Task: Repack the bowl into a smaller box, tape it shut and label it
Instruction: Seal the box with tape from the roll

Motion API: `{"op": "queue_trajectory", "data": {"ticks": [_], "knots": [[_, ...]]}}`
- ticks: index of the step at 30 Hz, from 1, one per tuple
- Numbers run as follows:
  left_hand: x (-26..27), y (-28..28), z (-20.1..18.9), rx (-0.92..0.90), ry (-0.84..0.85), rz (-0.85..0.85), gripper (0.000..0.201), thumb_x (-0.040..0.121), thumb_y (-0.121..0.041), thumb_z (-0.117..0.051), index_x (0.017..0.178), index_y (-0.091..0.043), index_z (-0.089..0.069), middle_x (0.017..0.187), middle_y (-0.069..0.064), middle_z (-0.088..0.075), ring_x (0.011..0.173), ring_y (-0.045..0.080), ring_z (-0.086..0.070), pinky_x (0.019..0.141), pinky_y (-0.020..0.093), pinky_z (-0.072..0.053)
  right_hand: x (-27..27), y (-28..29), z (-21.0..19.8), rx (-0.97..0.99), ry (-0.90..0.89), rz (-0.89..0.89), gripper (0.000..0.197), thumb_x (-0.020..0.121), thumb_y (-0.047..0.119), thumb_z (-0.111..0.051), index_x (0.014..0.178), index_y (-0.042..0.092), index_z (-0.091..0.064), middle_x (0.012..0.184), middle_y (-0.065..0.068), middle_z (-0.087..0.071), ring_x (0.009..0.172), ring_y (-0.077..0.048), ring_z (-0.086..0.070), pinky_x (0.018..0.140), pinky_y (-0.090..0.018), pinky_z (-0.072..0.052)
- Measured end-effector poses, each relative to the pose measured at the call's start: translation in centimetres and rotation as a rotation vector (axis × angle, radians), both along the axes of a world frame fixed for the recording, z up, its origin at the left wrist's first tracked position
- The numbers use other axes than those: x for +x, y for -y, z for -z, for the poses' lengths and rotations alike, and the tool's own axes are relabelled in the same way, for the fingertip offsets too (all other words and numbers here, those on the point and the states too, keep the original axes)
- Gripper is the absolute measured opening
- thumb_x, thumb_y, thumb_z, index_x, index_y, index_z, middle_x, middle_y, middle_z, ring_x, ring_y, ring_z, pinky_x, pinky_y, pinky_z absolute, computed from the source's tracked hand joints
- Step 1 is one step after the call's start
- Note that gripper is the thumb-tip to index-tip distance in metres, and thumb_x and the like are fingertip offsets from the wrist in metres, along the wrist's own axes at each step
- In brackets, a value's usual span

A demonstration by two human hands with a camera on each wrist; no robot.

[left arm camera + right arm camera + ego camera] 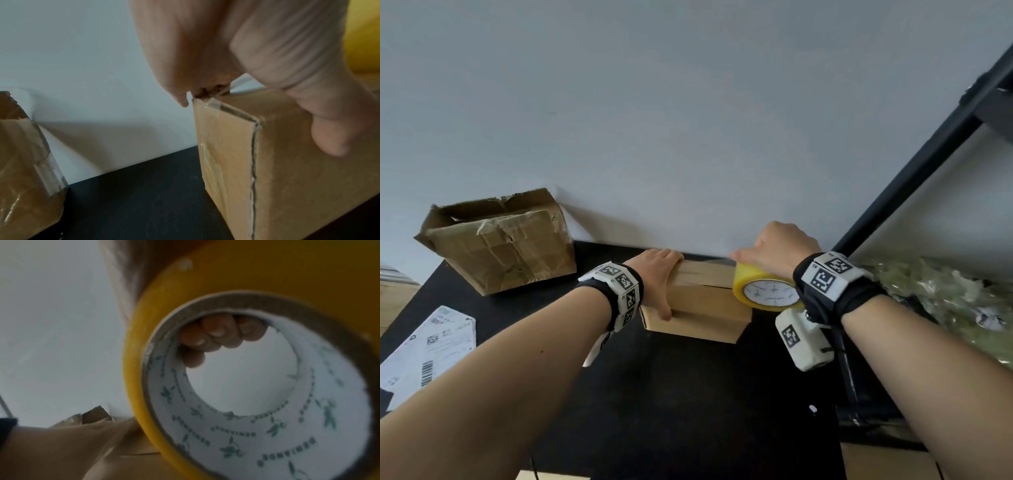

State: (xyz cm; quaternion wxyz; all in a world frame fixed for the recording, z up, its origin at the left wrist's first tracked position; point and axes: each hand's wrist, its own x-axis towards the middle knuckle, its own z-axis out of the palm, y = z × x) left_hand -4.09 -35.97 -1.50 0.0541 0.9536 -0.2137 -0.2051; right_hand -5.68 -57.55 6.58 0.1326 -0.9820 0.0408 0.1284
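Note:
A small cardboard box [705, 308] lies closed on the black table [654, 394] near the wall. My left hand [659, 274] grips its left end, fingers over the far top edge and thumb [329, 129] down the near face [298, 186]. My right hand [780, 250] holds a yellow tape roll [763, 291] at the box's right end, with fingertips [216, 332] hooked through the white core. A clear strip of tape runs from the roll along the box top toward my left hand. No bowl is in view.
A larger, torn, taped cardboard box [500, 240] stands open at the back left. Printed label sheets [431, 346] lie at the table's left edge. Crumpled clear packing plastic [945, 301] fills the right side beside a black shelf post [928, 164].

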Motion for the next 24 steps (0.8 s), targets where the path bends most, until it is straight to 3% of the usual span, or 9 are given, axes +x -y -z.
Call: {"op": "queue_trajectory", "data": {"ticks": [4, 11, 24], "knots": [[-0.2, 0.0, 0.1, 0.018, 0.004, 0.006, 0.112, 0.051, -0.046, -0.083, 0.142, -0.019, -0.024, 0.138, -0.003, -0.037, 0.129, 0.017, -0.035, 0.111, 0.03, -0.03, -0.5, 0.4, 0.5, -0.009, -0.016, -0.005, 0.054, 0.075, 0.059, -0.063, 0.053, 0.021, -0.033, 0.056, 0.003, -0.038, 0.051, -0.017, -0.037, 0.05, -0.027, -0.026], [-0.3, 0.1, 0.3, 0.021, 0.033, 0.019, 0.112, 0.052, -0.047, -0.082, 0.143, -0.019, -0.023, 0.138, -0.003, -0.036, 0.129, 0.017, -0.035, 0.112, 0.028, -0.027, -0.8, 1.5, 1.4, -0.185, -0.071, -0.033, 0.053, 0.071, 0.066, -0.062, 0.058, 0.018, -0.045, 0.064, 0.002, -0.053, 0.059, -0.016, -0.05, 0.053, -0.026, -0.033], [-0.3, 0.2, 0.5, 0.049, 0.053, 0.04, 0.112, 0.054, -0.048, -0.081, 0.144, -0.02, -0.02, 0.14, -0.004, -0.033, 0.13, 0.016, -0.032, 0.113, 0.027, -0.022, 0.1, 2.2, 3.9, -0.255, -0.075, -0.05, 0.059, 0.071, 0.074, -0.057, 0.058, 0.017, -0.047, 0.063, 0.002, -0.054, 0.058, -0.017, -0.05, 0.052, -0.023, -0.031]]}}
